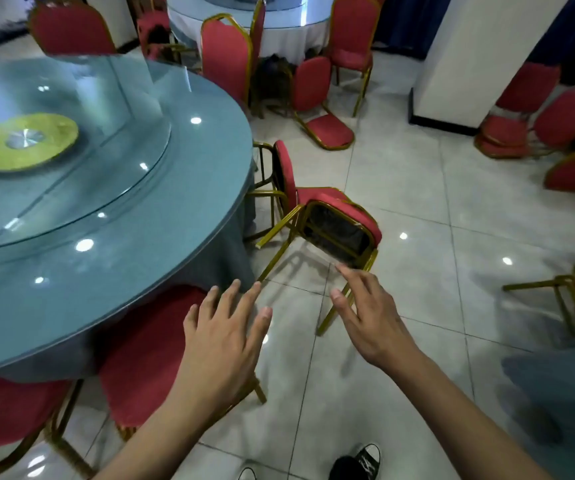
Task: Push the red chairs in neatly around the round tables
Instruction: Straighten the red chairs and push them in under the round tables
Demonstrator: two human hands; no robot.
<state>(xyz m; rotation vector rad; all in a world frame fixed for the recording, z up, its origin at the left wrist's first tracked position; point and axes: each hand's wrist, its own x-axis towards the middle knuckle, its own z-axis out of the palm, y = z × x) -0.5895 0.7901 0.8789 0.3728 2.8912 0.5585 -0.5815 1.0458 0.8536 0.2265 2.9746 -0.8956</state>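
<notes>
1. Both hands, left (222,336) and right (365,317), reach forward with fingers spread, holding nothing.
2. Just beyond them a red chair (327,216) lies tipped over on the floor (417,306), beside the round worktop (106,202).
3. More red chairs (225,57) crowd the far worktop (279,22).

Both hands, left (222,336) and right (365,315), reach forward, fingers spread, holding nothing.

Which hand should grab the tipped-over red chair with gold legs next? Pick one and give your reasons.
Right. The right hand is open, its fingertips at the gold legs of the tipped-over red chair. The left hand is open too, but sits nearer the round glass-topped table.
</notes>
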